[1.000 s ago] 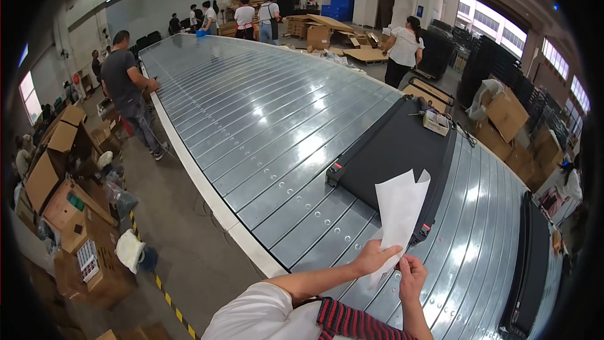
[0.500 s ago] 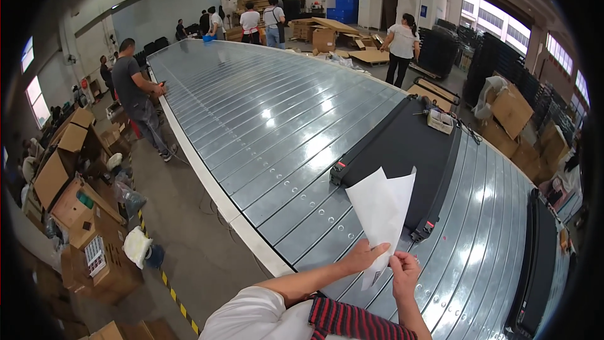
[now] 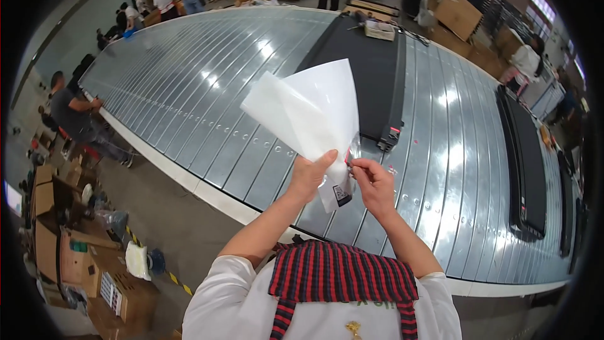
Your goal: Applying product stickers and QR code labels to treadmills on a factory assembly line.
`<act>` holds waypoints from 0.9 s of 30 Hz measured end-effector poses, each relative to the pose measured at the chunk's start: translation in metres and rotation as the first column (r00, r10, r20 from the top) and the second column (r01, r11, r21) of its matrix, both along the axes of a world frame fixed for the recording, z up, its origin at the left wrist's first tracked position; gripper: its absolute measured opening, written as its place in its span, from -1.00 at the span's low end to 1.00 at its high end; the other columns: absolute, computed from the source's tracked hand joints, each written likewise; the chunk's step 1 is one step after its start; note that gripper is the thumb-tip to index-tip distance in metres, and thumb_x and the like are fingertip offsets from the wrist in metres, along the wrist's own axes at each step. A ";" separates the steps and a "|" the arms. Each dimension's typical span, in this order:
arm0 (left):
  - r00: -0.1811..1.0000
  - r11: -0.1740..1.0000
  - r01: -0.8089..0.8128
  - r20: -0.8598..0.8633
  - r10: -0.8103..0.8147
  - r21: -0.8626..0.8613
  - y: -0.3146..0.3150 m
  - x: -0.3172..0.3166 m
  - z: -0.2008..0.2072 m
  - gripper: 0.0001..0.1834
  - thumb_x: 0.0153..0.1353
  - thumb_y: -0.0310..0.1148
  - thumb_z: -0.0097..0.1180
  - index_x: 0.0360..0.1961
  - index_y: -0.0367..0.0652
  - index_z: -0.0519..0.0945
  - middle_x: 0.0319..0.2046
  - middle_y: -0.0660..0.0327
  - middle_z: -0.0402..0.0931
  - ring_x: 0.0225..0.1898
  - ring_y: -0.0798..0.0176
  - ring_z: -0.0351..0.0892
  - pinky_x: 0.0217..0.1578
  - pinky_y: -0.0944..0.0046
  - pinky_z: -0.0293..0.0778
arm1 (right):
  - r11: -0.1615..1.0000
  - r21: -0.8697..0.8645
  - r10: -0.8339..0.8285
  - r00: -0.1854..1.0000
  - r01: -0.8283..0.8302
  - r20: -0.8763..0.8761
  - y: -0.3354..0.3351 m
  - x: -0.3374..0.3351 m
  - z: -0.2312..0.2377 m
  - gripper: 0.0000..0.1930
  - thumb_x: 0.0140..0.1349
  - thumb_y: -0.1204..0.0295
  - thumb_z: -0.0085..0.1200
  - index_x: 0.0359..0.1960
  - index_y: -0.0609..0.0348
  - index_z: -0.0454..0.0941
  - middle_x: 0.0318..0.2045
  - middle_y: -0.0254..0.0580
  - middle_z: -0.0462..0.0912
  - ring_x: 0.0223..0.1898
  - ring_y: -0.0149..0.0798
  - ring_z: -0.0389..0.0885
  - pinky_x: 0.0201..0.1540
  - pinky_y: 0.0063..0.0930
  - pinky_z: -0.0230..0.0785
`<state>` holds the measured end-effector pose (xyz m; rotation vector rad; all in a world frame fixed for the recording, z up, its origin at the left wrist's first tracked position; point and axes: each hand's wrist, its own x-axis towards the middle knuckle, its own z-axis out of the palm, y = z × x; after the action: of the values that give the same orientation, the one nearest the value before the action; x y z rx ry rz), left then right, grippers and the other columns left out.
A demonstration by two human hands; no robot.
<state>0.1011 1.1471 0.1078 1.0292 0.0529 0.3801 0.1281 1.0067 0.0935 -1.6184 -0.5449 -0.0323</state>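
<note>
In front of my chest, over the slatted metal table (image 3: 233, 182), my left hand (image 3: 308, 176) grips white paper sheets (image 3: 321, 104) gathered at their lower end, thumb on top. The sheets fan out upward and away from me. Clear plastic (image 3: 355, 147) shows along their right edge, and a small black-and-white printed patch (image 3: 341, 194) hangs below. My right hand (image 3: 375, 184) is closed in a pinch at the right edge of this bundle, beside a red strip. What exactly lies between its fingertips is too small to make out.
Beyond the sheets lies a long black panel (image 3: 352, 47) with a small white box (image 3: 380, 30) of tools at its far end. Another black panel (image 3: 523, 164) rests to the right. Cardboard boxes (image 3: 119, 302) stand at lower left. A co-worker (image 3: 78, 113) stands at the table's left edge.
My view has swung to the right and down. Both hands have come nearer the middle with the sheets, which now spread wider and tilt left; clear plastic and a red strip now show.
</note>
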 end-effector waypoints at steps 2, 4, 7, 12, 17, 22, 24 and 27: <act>0.997 0.999 0.038 -0.069 -0.039 -0.019 -0.004 -0.005 -0.005 -0.65 -0.02 -0.37 0.11 -0.20 -0.29 0.41 -0.35 0.20 0.45 -0.35 0.31 0.45 -0.33 0.37 0.39 | 0.999 -0.050 -0.017 1.000 0.018 0.025 -0.004 -0.006 0.000 -0.86 0.08 0.54 -0.04 -0.31 0.31 0.44 -0.44 -0.27 0.52 -0.41 -0.50 0.47 -0.35 -0.67 0.33; 0.989 0.962 0.035 -0.147 0.005 0.269 0.002 -0.014 -0.014 -0.70 -0.03 -0.34 0.11 -0.29 -0.31 0.47 -0.44 0.20 0.49 -0.42 0.31 0.48 -0.39 0.34 0.41 | 0.992 -0.120 -0.031 0.991 0.047 0.128 -0.003 -0.017 0.008 -0.86 0.03 0.54 0.00 -0.35 0.30 0.45 -0.48 -0.23 0.52 -0.45 -0.48 0.48 -0.37 -0.64 0.33; 0.985 0.902 0.045 -0.169 0.031 0.430 -0.015 -0.019 -0.028 -0.77 -0.03 -0.37 0.10 -0.34 -0.29 0.51 -0.43 0.26 0.49 -0.40 0.43 0.42 -0.39 0.38 0.38 | 0.965 -0.201 -0.105 0.950 0.169 0.293 -0.017 -0.024 -0.004 -0.88 -0.03 0.54 0.05 -0.42 0.29 0.46 -0.57 -0.20 0.51 -0.52 -0.43 0.48 -0.41 -0.62 0.32; 0.984 0.922 0.171 -0.113 -0.140 0.349 -0.025 -0.031 -0.005 -0.75 -0.02 -0.34 0.10 -0.34 -0.29 0.51 -0.46 0.25 0.48 -0.41 0.47 0.42 -0.42 0.45 0.37 | 0.988 -0.127 -0.075 0.993 0.086 0.086 -0.026 -0.034 -0.004 -0.90 0.00 0.54 0.01 -0.44 0.32 0.46 -0.65 -0.26 0.48 -0.57 -0.50 0.43 -0.48 -0.65 0.29; 0.979 0.901 0.187 -0.156 -0.135 0.391 -0.010 -0.032 0.000 -0.74 -0.01 -0.33 0.10 -0.34 -0.31 0.50 -0.47 0.23 0.49 -0.44 0.44 0.45 -0.44 0.45 0.37 | 0.999 -0.033 -0.002 1.000 0.002 -0.009 -0.014 -0.031 0.000 -0.90 0.05 0.54 -0.03 -0.43 0.35 0.46 -0.62 -0.29 0.49 -0.56 -0.50 0.43 -0.48 -0.67 0.30; 0.958 0.908 0.264 -0.197 -0.207 0.326 0.005 -0.021 -0.004 -0.73 -0.01 -0.35 0.09 -0.32 -0.34 0.48 -0.47 0.19 0.49 -0.45 0.40 0.47 -0.44 0.43 0.39 | 0.987 0.134 0.112 0.976 -0.088 -0.184 -0.006 -0.021 0.003 -0.91 0.08 0.56 -0.07 -0.42 0.35 0.45 -0.59 -0.29 0.49 -0.54 -0.51 0.43 -0.45 -0.68 0.31; 0.952 0.914 0.292 -0.182 -0.247 0.283 0.009 -0.018 -0.006 -0.73 -0.01 -0.37 0.09 -0.32 -0.34 0.47 -0.47 0.19 0.49 -0.45 0.39 0.47 -0.45 0.42 0.39 | 0.989 0.125 0.103 0.977 -0.081 -0.185 -0.003 -0.020 0.002 -0.91 0.08 0.56 -0.07 -0.42 0.35 0.44 -0.59 -0.29 0.49 -0.54 -0.50 0.43 -0.44 -0.68 0.31; 0.957 0.915 0.286 -0.139 -0.256 0.283 0.013 -0.015 -0.014 -0.74 -0.03 -0.39 0.10 -0.31 -0.34 0.48 -0.47 0.18 0.49 -0.46 0.39 0.47 -0.45 0.41 0.40 | 0.993 0.096 0.078 0.981 -0.062 -0.178 0.002 -0.021 0.001 -0.91 0.09 0.55 -0.07 -0.43 0.35 0.43 -0.59 -0.29 0.49 -0.54 -0.50 0.43 -0.44 -0.67 0.31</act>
<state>0.0862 1.1602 0.0938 1.3382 -0.0607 0.0816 0.1068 1.0089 0.0940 -1.4957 -0.4522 0.1405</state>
